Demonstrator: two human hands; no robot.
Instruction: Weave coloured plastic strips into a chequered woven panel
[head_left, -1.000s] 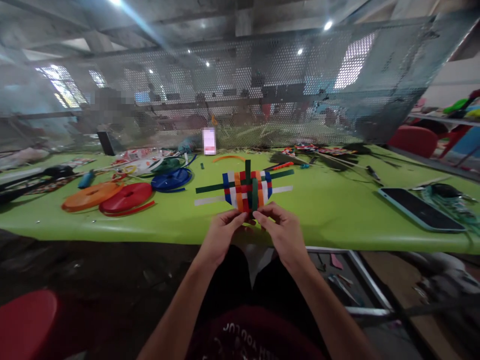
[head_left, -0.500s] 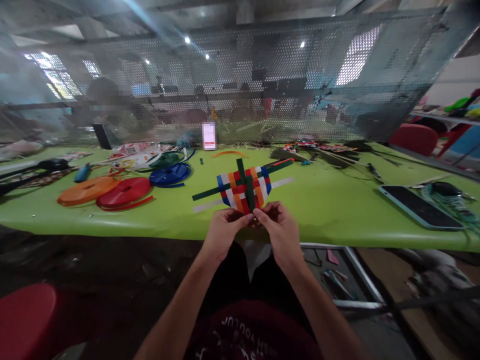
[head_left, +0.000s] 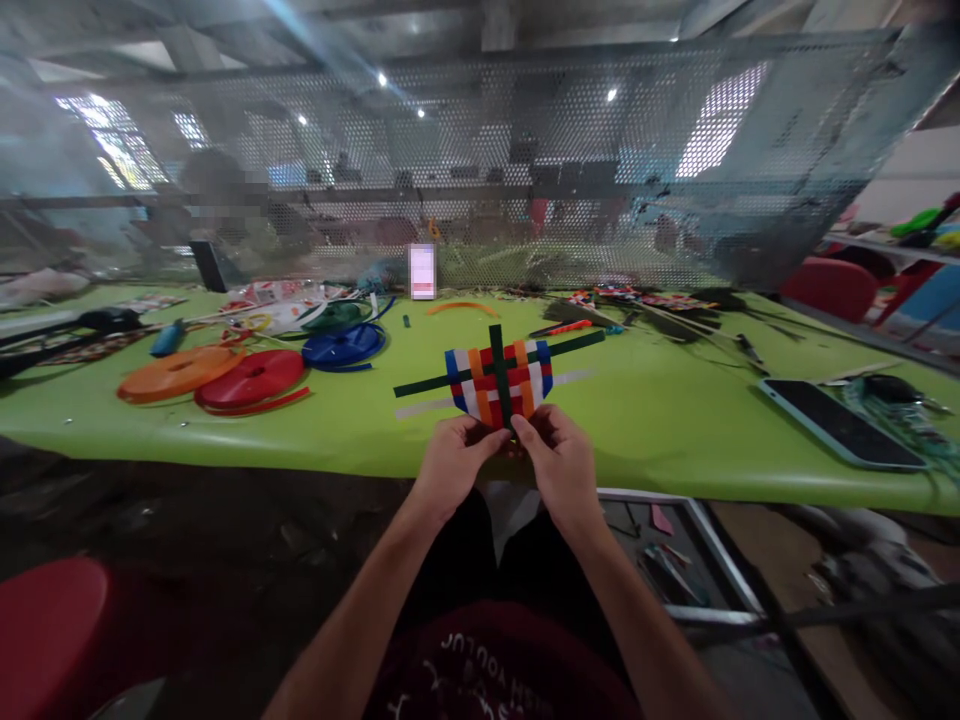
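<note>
A small woven piece of coloured ribbon strips [head_left: 480, 385] is held up over the front edge of the table, its bands blue, white, orange, red and dark green. Long green and white strip ends stick out at both sides, and one green strip runs upright through its middle. My left hand [head_left: 463, 455] pinches the lower left of the weave between thumb and fingers. On the lower right, my right hand [head_left: 551, 450] grips it the same way, the two thumbs almost touching at its bottom tip. The fingers behind the weave are partly hidden.
Rolls of orange ribbon [head_left: 176, 374], red ribbon [head_left: 251, 378] and blue ribbon [head_left: 341, 347] lie left on the green table [head_left: 360, 420]. A phone [head_left: 836, 422] lies at the right; a lit screen [head_left: 422, 272] stands by the perforated metal panel [head_left: 480, 200]. A red stool [head_left: 52, 630] is lower left.
The upright green strip, folded over near its top before, now lies straighter down the middle. The weave has tilted slightly and shifted a little right; both hands keep their hold.
</note>
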